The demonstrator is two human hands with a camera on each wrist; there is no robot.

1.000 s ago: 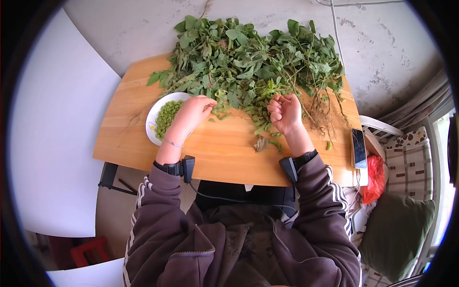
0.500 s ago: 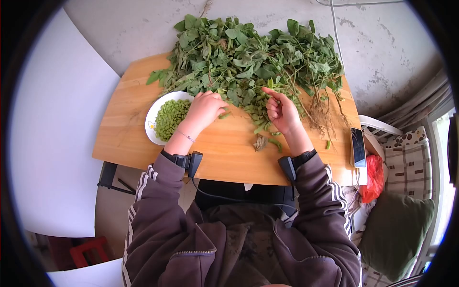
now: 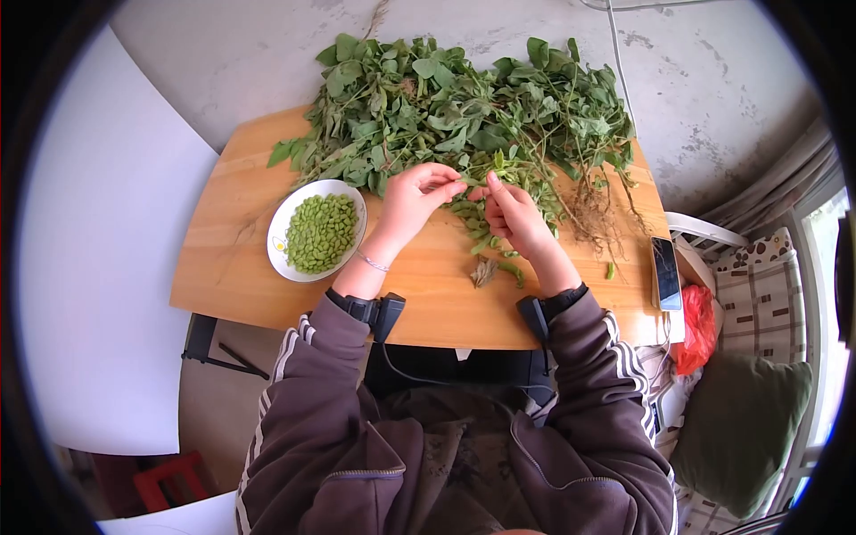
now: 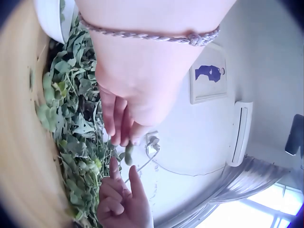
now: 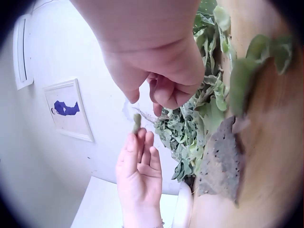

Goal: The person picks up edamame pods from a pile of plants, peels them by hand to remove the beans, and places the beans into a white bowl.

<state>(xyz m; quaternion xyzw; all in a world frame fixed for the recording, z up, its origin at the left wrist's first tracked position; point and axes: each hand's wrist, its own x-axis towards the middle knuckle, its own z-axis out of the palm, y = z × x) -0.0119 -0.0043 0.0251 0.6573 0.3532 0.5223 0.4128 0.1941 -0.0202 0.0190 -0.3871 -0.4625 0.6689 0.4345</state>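
"What are the hands doing?"

"The left hand (image 3: 413, 203) is pinching one green pod (image 4: 128, 155) at its fingertips, with one end poking out towards the right hand (image 3: 519, 221)."

"And the right grip?"

"Its thumb and forefinger are standing apart, just beside the pod, while the other fingers are curling in. I can't tell whether they are hiding anything."

"Where is this happening?"

"Over a wooden table (image 3: 423, 308), in front of heaped leafy plants (image 3: 446, 111). To the left, a white dish (image 3: 278, 218) is holding loose green beans (image 3: 319, 234)."

"Which step is it?"

"The pod is seemingly being brought between the hands, so I'm judging this as readying it for opening."

"What is the next move calling for?"

"A light pinch by the right thumb and forefinger on the pod's free end, with the left fingers bracing it."
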